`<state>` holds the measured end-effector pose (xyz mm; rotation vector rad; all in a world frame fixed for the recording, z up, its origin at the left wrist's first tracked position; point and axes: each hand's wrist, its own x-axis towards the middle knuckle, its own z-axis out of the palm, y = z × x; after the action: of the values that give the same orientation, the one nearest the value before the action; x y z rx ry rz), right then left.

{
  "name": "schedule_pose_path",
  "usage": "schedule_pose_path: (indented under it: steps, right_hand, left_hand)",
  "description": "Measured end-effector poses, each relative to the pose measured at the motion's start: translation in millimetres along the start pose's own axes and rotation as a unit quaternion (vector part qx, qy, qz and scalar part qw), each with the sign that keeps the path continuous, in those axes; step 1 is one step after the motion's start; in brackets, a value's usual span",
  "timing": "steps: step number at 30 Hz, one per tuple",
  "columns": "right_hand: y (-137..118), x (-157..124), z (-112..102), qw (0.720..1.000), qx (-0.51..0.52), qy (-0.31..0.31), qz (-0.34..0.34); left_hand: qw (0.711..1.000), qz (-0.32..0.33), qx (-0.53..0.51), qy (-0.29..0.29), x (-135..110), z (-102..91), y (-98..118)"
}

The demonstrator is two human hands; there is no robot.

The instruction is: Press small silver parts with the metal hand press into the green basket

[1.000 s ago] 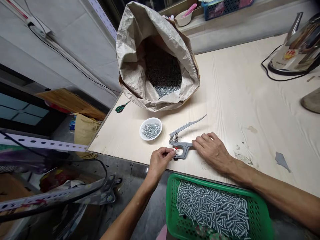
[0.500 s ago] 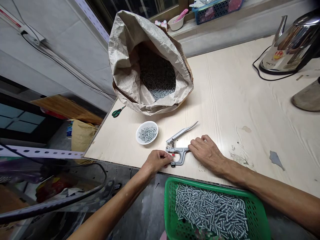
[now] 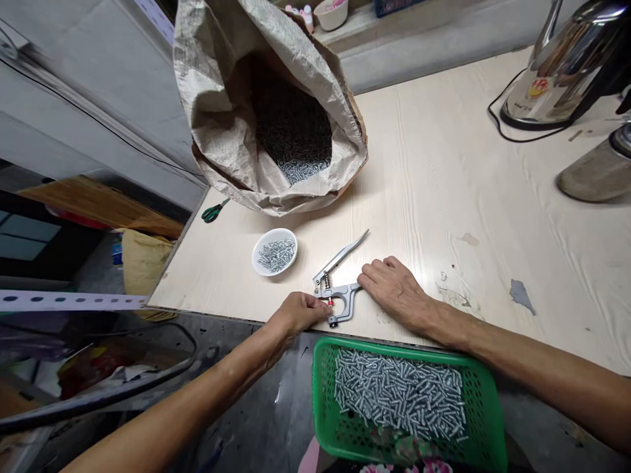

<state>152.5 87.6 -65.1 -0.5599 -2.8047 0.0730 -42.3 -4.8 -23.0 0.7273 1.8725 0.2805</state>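
Grey snap-fastener pliers [image 3: 348, 299] lie near the table's front edge, the upper lever raised, with a spring and a red part at the jaw. My right hand [image 3: 392, 284] is closed round the end of their lower handle, resting on the table. At the jaw, my left hand [image 3: 302, 311] pinches with thumb and fingertips; whatever is between them is too small to make out. A white bowl [image 3: 256, 257] of small metal screws stands behind my left hand. Below the table edge, a green basket [image 3: 323, 401] holds many silvery screw-like pieces.
A large open woven sack [image 3: 211, 141] with more metal pieces stands at the back left. Green-handled scissors [image 3: 211, 213] lie beside it. A steel kettle [image 3: 552, 72] with its cord and a metal-lidded container [image 3: 594, 171] are at the right.
The view has shifted, so everything sits farther left and slightly higher. Both hands keep their places at the pliers, and the lever stays raised.
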Motion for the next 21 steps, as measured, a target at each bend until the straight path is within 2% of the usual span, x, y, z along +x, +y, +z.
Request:
schedule_pose_path:
  steps: [6, 12, 17, 21]
  right_hand:
    - [-5, -4, -1, 0.999, 0.017, -0.004, 0.029]
    - [-5, -2, -3, 0.998, 0.031, -0.036, 0.046]
    - [-3, -2, -1, 0.994, 0.097, -0.039, -0.006]
    - [-6, -8, -2, 0.990, 0.136, -0.035, 0.007]
  left_hand:
    - [0.999, -0.005, -0.019, 0.037, -8, 9.3, 6]
    - [0.996, 0.005, -0.031, 0.082, -11, 20.6, 4]
    - [0.997, 0.000, 0.002, 0.074, -10, 22.3, 0]
    - [0.998, 0.009, 0.006, 0.054, -9, 21.7, 0]
